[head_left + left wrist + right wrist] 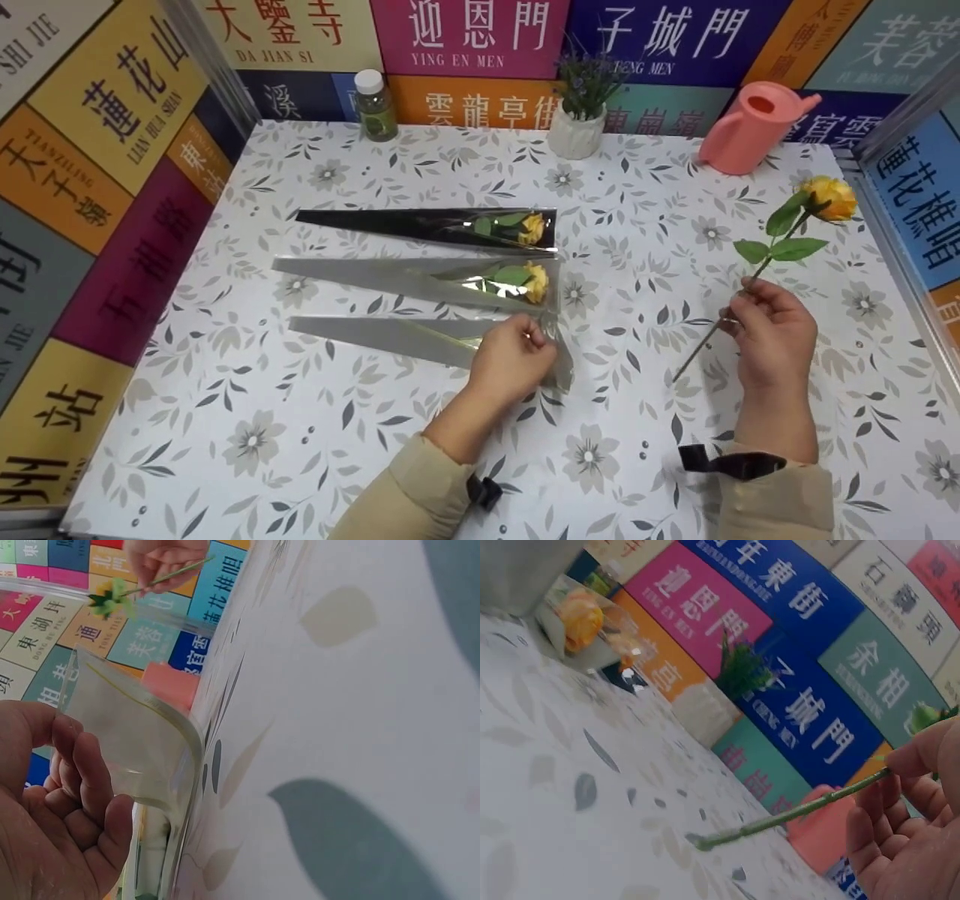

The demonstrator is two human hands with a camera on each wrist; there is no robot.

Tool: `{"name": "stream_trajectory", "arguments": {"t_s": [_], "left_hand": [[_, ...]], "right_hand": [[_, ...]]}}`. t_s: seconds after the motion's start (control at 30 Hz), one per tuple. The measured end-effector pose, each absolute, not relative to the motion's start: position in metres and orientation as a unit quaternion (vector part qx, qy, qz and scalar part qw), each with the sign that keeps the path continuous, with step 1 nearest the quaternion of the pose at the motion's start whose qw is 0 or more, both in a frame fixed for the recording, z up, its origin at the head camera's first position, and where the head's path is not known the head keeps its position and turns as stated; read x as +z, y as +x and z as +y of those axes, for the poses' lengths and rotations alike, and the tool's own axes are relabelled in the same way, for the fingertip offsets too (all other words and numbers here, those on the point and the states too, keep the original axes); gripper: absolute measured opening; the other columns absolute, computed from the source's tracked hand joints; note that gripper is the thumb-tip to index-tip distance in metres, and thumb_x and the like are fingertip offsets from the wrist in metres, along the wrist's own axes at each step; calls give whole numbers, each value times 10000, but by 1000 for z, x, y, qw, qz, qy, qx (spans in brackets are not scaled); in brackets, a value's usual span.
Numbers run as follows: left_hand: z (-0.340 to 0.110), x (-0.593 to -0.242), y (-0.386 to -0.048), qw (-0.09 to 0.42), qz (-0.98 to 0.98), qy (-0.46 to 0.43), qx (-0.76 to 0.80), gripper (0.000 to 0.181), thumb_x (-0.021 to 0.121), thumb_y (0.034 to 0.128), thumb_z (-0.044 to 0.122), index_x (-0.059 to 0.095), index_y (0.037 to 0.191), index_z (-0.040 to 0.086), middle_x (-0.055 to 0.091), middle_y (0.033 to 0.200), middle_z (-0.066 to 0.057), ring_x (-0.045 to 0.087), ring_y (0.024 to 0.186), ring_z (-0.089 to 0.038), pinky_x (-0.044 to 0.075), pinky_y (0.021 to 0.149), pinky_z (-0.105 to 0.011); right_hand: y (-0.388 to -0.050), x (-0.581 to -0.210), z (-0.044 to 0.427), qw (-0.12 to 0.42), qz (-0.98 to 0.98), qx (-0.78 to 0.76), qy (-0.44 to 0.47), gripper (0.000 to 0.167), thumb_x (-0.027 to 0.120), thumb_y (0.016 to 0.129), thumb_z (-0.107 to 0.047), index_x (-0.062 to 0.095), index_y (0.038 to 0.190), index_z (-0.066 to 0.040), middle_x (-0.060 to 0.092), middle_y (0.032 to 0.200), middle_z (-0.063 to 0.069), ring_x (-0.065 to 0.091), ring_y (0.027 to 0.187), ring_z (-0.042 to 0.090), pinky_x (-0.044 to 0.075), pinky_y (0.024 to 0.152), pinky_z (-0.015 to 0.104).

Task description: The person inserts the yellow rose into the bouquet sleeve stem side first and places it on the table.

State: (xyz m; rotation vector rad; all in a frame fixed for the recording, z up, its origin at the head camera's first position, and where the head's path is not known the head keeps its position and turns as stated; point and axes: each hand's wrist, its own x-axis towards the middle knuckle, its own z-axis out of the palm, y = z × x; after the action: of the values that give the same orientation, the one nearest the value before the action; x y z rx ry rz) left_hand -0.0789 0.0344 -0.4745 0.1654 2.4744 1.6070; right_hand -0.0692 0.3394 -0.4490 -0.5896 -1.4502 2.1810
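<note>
My right hand (776,334) pinches the stem of a yellow artificial rose (829,199), bloom up and away, bare stem end (780,819) pointing down-left. At the open end of a grey flower sleeve (375,334), my left hand (517,352) pinches the plastic edge; in the left wrist view the sleeve's clear film (135,720) lifts and bows away from the table. Beyond it lie a second grey sleeve (360,274) and a black sleeve (375,227), each with a yellow rose inside.
Along the back stand a capped bottle (376,109), a potted plant (577,135) in a white pot and a pink watering can (750,131). Printed panels (480,34) border the flower-patterned table (375,450) at the back and sides.
</note>
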Motion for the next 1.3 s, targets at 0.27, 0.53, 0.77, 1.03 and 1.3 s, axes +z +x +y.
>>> {"name": "stream_trajectory", "arguments": {"t_s": [0.27, 0.53, 0.77, 1.03, 1.3], "left_hand": [[36, -475, -79, 101, 827, 60, 551, 172, 769, 895, 142, 610, 835, 164, 593, 659, 90, 534, 559, -56, 443, 517, -229], [35, -475, -79, 105, 830, 65, 543, 174, 781, 902, 171, 617, 846, 162, 614, 678, 90, 552, 573, -55, 462, 545, -239], [36, -476, -78, 101, 829, 67, 546, 181, 789, 906, 188, 622, 840, 161, 611, 670, 91, 550, 561, -57, 466, 541, -240], [35, -474, -77, 101, 827, 69, 548, 187, 791, 910, 200, 623, 836, 160, 604, 671, 85, 544, 563, -62, 462, 539, -242], [36, -472, -75, 87, 825, 79, 553, 203, 786, 897, 184, 604, 807, 165, 574, 638, 107, 518, 549, -47, 430, 534, -234]], "right_hand": [[-59, -440, 300, 350, -502, 791, -31, 148, 584, 890, 273, 632, 1021, 223, 673, 883, 185, 680, 637, 240, 612, 588, 297], [-53, -433, 272, 395, -489, 773, 90, 188, 563, 822, 334, 588, 1002, 285, 679, 867, 228, 717, 682, 272, 620, 646, 308], [-44, -430, 240, 388, -506, 751, 171, 159, 611, 822, 310, 555, 967, 280, 688, 873, 242, 736, 743, 268, 620, 701, 299], [-39, -434, 221, 378, -496, 752, 212, 177, 653, 827, 297, 580, 985, 263, 697, 900, 242, 739, 780, 273, 625, 744, 308], [-42, -448, 219, 330, -547, 742, 205, 182, 699, 845, 260, 613, 1006, 257, 713, 952, 214, 750, 834, 263, 628, 789, 325]]}}
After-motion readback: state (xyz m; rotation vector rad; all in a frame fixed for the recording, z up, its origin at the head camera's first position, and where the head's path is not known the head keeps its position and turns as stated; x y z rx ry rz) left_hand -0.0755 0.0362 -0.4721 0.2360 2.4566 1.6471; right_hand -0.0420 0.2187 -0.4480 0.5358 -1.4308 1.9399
